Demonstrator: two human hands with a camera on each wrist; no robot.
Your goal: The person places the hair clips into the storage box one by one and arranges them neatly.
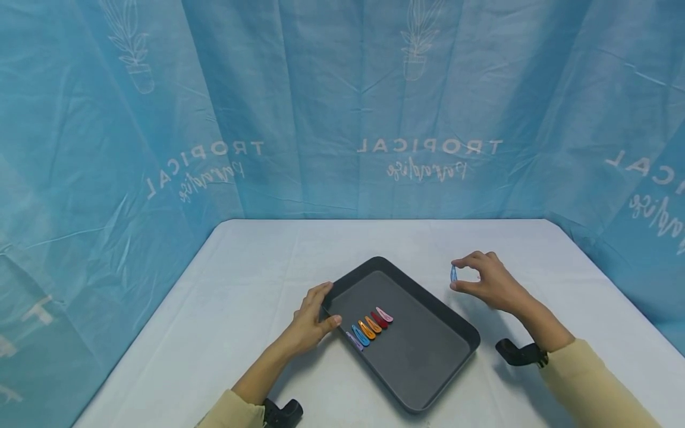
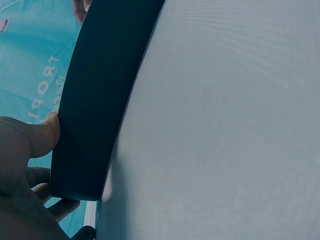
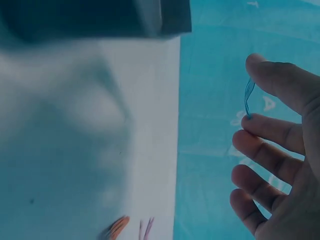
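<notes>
At the bottom of the head view, two pale yellow fabric sleeves point(image 1: 594, 380) are seen, and a black curved device point(image 1: 516, 352) is worn at each wrist. In the lower middle, a dark grey rectangular tray point(image 1: 417, 362) with raised walls is set slantwise. Its left corner is grasped by the left hand point(image 1: 307, 326), with the thumb laid at the rim. Inside the tray, near that hand, six teardrop-shaped hair clips are lined up in a slanting row, nearest to farthest: purple point(image 1: 354, 340), bright blue point(image 1: 360, 335), yellow-orange point(image 1: 366, 330), orange point(image 1: 373, 324), red point(image 1: 379, 320) and pink point(image 1: 384, 314). Right of the tray, apart from it, a slim translucent-looking blue clip point(image 1: 453, 274) is pinched upright between the thumb and forefinger of the right hand point(image 1: 492, 284). Everything is carried by a white-clothed worktop point(image 1: 257, 267). Across the upper frame, a creased blue curtain point(image 1: 321, 119) is hung, printed with mirrored white lettering and potted plants.
</notes>
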